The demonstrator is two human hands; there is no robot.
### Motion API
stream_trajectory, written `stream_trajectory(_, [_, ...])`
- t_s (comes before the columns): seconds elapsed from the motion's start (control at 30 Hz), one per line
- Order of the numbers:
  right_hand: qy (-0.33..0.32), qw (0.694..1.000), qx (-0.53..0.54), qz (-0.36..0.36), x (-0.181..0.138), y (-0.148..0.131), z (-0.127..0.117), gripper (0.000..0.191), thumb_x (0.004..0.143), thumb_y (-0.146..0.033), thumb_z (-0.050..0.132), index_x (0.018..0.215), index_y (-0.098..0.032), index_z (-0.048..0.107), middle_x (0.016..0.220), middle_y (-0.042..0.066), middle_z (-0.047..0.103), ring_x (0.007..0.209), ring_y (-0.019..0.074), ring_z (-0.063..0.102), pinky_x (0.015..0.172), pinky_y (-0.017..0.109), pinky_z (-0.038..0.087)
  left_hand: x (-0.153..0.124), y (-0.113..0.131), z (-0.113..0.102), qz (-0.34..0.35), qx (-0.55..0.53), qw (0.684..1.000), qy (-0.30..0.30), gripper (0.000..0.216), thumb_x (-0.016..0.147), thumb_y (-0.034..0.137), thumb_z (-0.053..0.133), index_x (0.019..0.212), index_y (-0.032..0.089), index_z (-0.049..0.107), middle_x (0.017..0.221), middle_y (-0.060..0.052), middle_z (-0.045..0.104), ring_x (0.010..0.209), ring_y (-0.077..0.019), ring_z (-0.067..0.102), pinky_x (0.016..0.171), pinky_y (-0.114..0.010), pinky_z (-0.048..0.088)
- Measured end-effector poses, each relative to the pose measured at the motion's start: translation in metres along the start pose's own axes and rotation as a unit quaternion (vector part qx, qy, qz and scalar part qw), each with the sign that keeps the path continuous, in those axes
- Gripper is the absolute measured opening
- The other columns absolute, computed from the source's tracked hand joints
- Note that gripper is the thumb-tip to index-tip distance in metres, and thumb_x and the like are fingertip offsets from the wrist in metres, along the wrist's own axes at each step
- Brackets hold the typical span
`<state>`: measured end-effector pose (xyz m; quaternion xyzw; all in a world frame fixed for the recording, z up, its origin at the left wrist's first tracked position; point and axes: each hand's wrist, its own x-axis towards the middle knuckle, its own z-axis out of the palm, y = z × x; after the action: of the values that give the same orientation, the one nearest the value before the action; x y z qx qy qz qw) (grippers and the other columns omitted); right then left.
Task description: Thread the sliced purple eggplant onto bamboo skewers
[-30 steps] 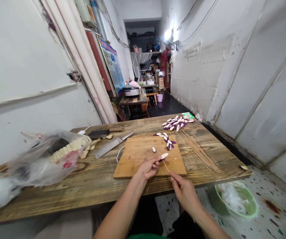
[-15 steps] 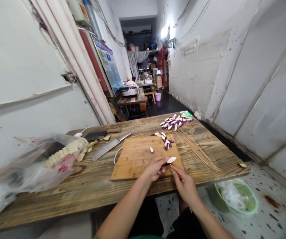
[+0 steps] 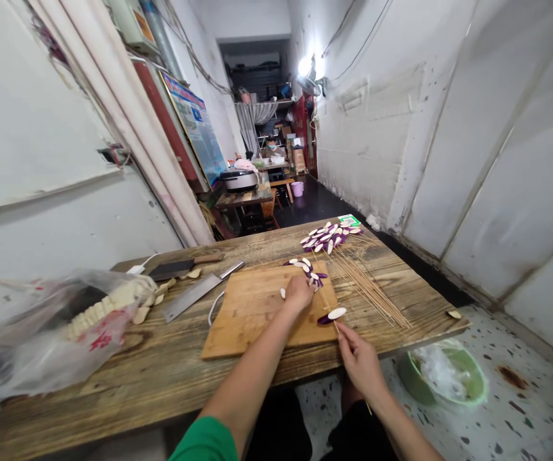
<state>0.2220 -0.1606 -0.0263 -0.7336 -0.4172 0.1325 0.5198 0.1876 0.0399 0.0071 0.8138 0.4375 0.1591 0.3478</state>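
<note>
My right hand (image 3: 360,358) is closed on a thin wooden skewer (image 3: 336,327), in front of the cutting board's near right corner. On that skewer are eggplant slices (image 3: 338,313), pale-faced with purple skin. My left hand (image 3: 299,292) reaches over the wooden cutting board (image 3: 247,320) to a small group of loose eggplant slices (image 3: 306,262). Its fingertips are partly hidden among them, so I cannot make out whether one is gripped. A single slice (image 3: 282,293) lies just left of that hand.
Skewered eggplant slices (image 3: 329,235) are piled at the table's far right, with bare skewers (image 3: 370,288) nearby. A cleaver (image 3: 194,296), a dark-bladed knife (image 3: 173,269) and a plastic bag (image 3: 107,333) lie left. A green basin (image 3: 473,378) stands on the floor. Another person (image 3: 271,147) sits far back.
My left hand has left the skewered slices and moved forward and left to the loose ones on the board. My right hand still holds the skewer. The view has shifted slightly.
</note>
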Motion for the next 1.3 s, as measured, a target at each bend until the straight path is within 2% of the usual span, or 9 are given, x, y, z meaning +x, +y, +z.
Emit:
stream_trajectory(0.07, [0.004,1.0,0.01,-0.001,-0.001,0.0,-0.002,0.04,0.084,-0.036,0.045,0.11,-0.012,0.065,0.103,0.014,0.07,0.094,0.0238,0.067,0.08,0.034,0.055,0.002,-0.001,0.004,-0.009,-0.036,0.999,-0.003,0.008,0.069,0.022,0.068,0.075,0.017,0.068,0.082,-0.006,0.069,0.075,-0.0167,0.061,0.065,-0.024,0.038])
stream_trajectory(0.17, [0.002,1.0,0.015,-0.006,-0.004,0.0,-0.005,0.038,0.085,-0.035,0.046,0.11,-0.015,0.066,0.104,0.012,0.07,0.094,0.0228,0.067,0.082,0.034,0.054,0.001,-0.009,0.006,-0.001,-0.094,0.995,0.037,0.012,0.065,0.019,0.07,0.076,0.016,0.066,0.078,-0.004,0.068,0.071,-0.0149,0.059,0.063,-0.023,0.038])
stream_trajectory(0.27, [-0.015,1.0,0.007,-0.013,-0.008,-0.004,-0.006,0.035,0.086,-0.033,0.046,0.111,-0.017,0.065,0.106,0.01,0.069,0.097,0.0218,0.066,0.085,0.035,0.052,-0.006,-0.022,0.0,-0.002,-0.209,0.977,0.05,0.016,0.064,0.016,0.07,0.079,0.014,0.065,0.07,-0.002,0.066,0.064,-0.0123,0.057,0.06,-0.021,0.038])
stream_trajectory(0.33, [-0.033,0.999,0.001,-0.017,-0.012,-0.008,-0.005,0.034,0.087,-0.031,0.046,0.112,-0.018,0.065,0.107,0.009,0.069,0.098,0.0212,0.066,0.086,0.034,0.052,-0.015,-0.031,-0.008,-0.03,-0.341,0.939,0.013,0.017,0.065,0.015,0.07,0.082,0.013,0.065,0.068,-0.002,0.064,0.06,-0.0102,0.056,0.058,-0.02,0.04])
stream_trajectory(0.5, [-0.074,0.997,-0.002,-0.036,-0.02,-0.019,0.004,0.034,0.088,-0.03,0.045,0.113,-0.018,0.065,0.107,0.01,0.069,0.096,0.0209,0.066,0.084,0.033,0.053,-0.041,-0.047,-0.028,-0.131,-0.61,0.777,-0.088,0.017,0.068,0.008,0.069,0.085,0.01,0.065,0.077,-0.006,0.066,0.067,-0.0114,0.062,0.066,-0.023,0.051])
stream_trajectory(0.63, [-0.091,0.995,-0.005,-0.042,-0.022,-0.026,0.01,0.035,0.089,-0.03,0.044,0.113,-0.016,0.065,0.108,0.011,0.069,0.098,0.0209,0.065,0.086,0.033,0.052,-0.051,-0.054,-0.037,-0.159,-0.672,0.72,-0.069,0.015,0.068,-0.003,0.065,0.079,0.008,0.066,0.085,-0.008,0.068,0.075,-0.012,0.064,0.075,-0.023,0.054])
stream_trajectory(0.83, [-0.097,0.994,-0.006,-0.041,-0.022,-0.029,0.013,0.035,0.088,-0.03,0.046,0.113,-0.016,0.065,0.108,0.01,0.069,0.097,0.021,0.066,0.087,0.033,0.052,-0.051,-0.06,-0.04,-0.18,-0.692,0.696,-0.068,0.008,0.074,0.004,0.064,0.081,0.008,0.066,0.084,-0.009,0.069,0.074,-0.0144,0.066,0.074,-0.028,0.056])
stream_trajectory(1.0, [-0.094,0.994,0.002,-0.046,-0.022,-0.029,0.013,0.032,0.087,-0.029,0.048,0.112,-0.019,0.066,0.105,0.008,0.07,0.095,0.0209,0.066,0.087,0.034,0.052,-0.051,-0.062,-0.04,-0.201,-0.683,0.7,-0.057,0.008,0.074,0.004,0.065,0.08,0.008,0.065,0.077,-0.008,0.069,0.069,-0.0127,0.065,0.073,-0.027,0.056])
stream_trajectory(1.3, [-0.102,0.993,0.005,-0.052,-0.022,-0.031,0.011,0.032,0.087,-0.029,0.047,0.112,-0.021,0.066,0.105,0.007,0.07,0.096,0.0206,0.066,0.087,0.034,0.052,-0.05,-0.06,-0.042,-0.203,-0.669,0.713,-0.062,0.009,0.075,0.006,0.066,0.083,0.009,0.066,0.089,-0.011,0.07,0.073,-0.015,0.067,0.075,-0.031,0.056])
